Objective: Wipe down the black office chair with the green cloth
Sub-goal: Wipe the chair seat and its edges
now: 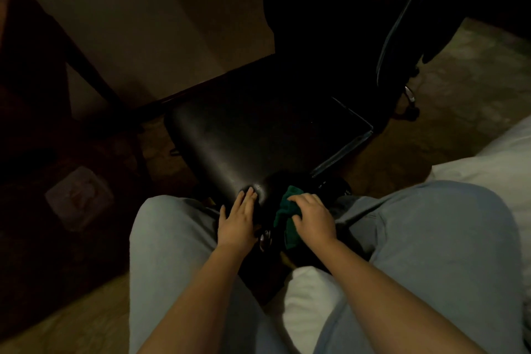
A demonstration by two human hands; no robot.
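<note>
The black office chair (247,138) stands right in front of my knees, its shiny seat facing me and its tall back rising at the top right. My left hand (238,218) lies flat with straight fingers on the seat's near front edge. My right hand (313,217) has curled fingers pressing the bunched green cloth (284,218) against the front of the seat, just right of my left hand. Most of the cloth is hidden under that hand. The room is dim.
My legs in grey trousers (431,238) flank the chair, and white bedding (502,158) lies at the right. A dark wooden desk (34,72) stands at the left with a pale square object (77,198) on the floor. A chair armrest (342,152) runs along the seat's right side.
</note>
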